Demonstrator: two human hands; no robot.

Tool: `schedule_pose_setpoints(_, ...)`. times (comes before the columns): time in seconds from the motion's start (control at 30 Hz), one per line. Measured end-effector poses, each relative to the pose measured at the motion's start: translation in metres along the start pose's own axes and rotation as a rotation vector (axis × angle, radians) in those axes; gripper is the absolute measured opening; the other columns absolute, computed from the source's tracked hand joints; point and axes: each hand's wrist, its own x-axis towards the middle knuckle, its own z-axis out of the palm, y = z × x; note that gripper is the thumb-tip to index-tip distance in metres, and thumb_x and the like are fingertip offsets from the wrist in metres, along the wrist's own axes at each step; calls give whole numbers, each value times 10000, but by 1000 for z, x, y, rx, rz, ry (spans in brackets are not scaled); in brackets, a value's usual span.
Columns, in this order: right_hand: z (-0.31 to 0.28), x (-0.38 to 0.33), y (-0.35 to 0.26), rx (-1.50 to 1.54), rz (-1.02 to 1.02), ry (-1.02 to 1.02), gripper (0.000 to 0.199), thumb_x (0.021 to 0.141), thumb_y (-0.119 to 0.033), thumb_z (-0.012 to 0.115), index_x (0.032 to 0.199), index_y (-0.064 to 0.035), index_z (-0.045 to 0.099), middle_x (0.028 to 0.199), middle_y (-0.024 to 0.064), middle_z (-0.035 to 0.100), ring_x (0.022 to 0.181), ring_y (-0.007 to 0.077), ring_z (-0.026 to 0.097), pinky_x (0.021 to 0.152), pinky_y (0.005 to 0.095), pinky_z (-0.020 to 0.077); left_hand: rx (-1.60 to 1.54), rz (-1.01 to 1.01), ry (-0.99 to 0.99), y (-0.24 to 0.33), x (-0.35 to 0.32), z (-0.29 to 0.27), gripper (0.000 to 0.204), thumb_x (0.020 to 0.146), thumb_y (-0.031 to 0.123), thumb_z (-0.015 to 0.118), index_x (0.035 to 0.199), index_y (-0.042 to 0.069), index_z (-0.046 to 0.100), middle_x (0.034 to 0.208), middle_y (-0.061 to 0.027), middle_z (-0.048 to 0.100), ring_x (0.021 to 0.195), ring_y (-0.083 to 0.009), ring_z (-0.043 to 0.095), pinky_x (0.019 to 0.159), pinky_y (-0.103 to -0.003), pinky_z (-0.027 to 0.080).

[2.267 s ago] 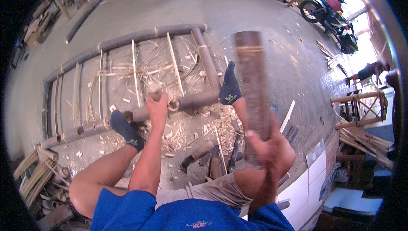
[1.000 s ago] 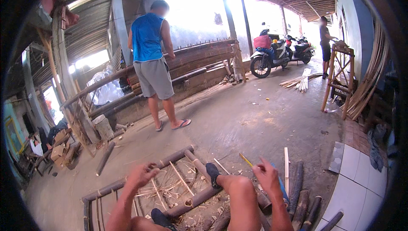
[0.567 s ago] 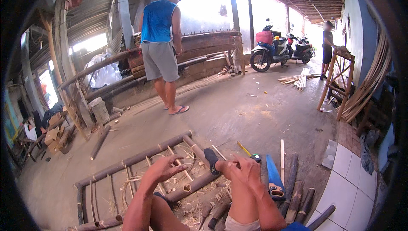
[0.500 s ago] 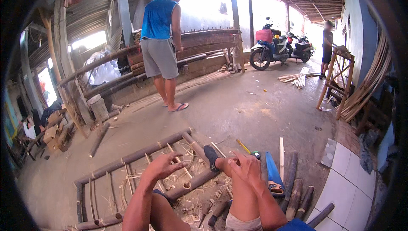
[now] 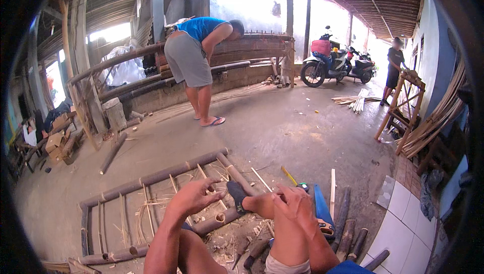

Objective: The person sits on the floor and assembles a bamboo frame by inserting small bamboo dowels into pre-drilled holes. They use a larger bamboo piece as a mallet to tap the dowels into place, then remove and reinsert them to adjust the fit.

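Observation:
My left hand [image 5: 195, 197] hovers over my left knee with fingers apart and slightly curved, holding nothing. My right hand [image 5: 298, 206] rests at my right knee, fingers loosely bent and apart, nothing visible in them. On the floor in front lies a ladder-like bamboo frame [image 5: 151, 179], made of dark poles with thin pale slats across. My foot in a dark shoe or sock [image 5: 236, 197] is beside its right end. Right of my right hand are a handsaw [image 5: 323, 204] with a blue blade and a tape measure [image 5: 303, 187] with yellow tape drawn out.
Several cut bamboo pieces [image 5: 348, 233] lie beside the saw, near white floor tiles [image 5: 403, 223]. Shavings litter the floor. A person in a blue top [image 5: 201, 29] bends by a bamboo rack [image 5: 252, 49]. Motorbikes [image 5: 330, 62], another person [image 5: 394, 65] and a wooden stand [image 5: 403, 107] are farther off.
The person in the blue top has gone from standing to bending forward at the waist. My view has shifted slightly; my hands keep nearly the same pose.

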Motion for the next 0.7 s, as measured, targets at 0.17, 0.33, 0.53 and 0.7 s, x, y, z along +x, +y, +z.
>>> schedule_pose_setpoints(0.17, 10, 11, -31, -7, -90, -87, 414, 890, -358, 716, 1174, -57, 709, 992, 143, 754, 933, 332, 712, 849, 436, 544, 77, -11, -83, 9, -6, -2, 632, 917, 521, 700, 1388, 111, 605, 1153, -192, 726, 1029, -368, 706, 887, -448, 547)
schedule_pose_setpoints(0.33, 26, 20, -55, 23, -170, -92, 405, 903, -379, 707, 1177, -81, 689, 991, 136, 748, 930, 310, 715, 860, 410, 532, 107, 11, -163, 6, -4, 3, 624, 915, 522, 705, 1379, 115, 614, 1135, -202, 727, 1020, -364, 711, 878, -451, 555)
schedule_pose_setpoints(0.53, 26, 17, -57, -4, -175, -129, 415, 919, -395, 692, 1206, -97, 664, 1068, 141, 735, 981, 298, 706, 901, 418, 523, 132, 20, -217, 5, 0, 10, 620, 910, 510, 717, 1385, 125, 613, 1140, -196, 723, 1007, -350, 716, 871, -443, 559)
schedule_pose_setpoints(0.7, 19, 11, -42, 2, -167, -94, 408, 922, -383, 689, 1196, -81, 673, 1080, 112, 737, 985, 294, 700, 906, 409, 525, 161, -28, -167, 23, 0, 7, 630, 879, 458, 761, 1387, 119, 611, 1157, -164, 728, 1002, -315, 729, 866, -426, 569)
